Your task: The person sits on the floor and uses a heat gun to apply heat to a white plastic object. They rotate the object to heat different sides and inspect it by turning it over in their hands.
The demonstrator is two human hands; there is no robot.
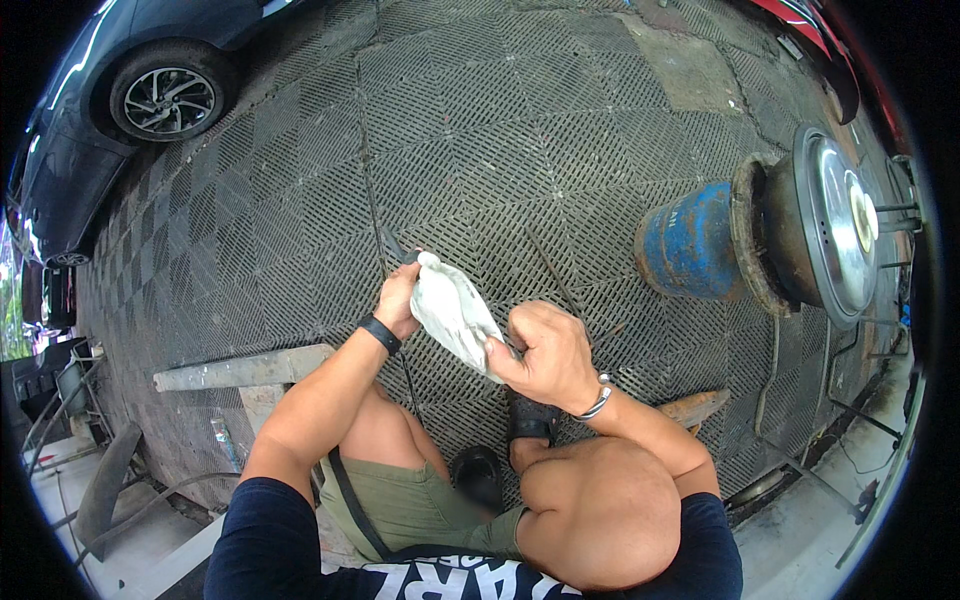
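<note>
A whitish, smudged cloth (pixel 452 308) is stretched slantwise between my two hands, above the floor and in front of my knees. My left hand (pixel 399 300) is closed at its upper left end. Just past those fingers a narrow dark grey piece (pixel 391 243) sticks out; its kind I cannot make out. At the cloth's lower right end, my right hand (pixel 548 352) pinches it between thumb and curled fingers. The fingertips of my left hand are mostly hidden behind the cloth.
To the right stands a rusty blue cylinder (pixel 690 240), beside a dark pot with a shiny metal lid (pixel 842 228). A dark car (pixel 75 140) is at the far left, a red vehicle (pixel 815 45) at the far right. Grey slatted mats (pixel 480 130) cover the floor.
</note>
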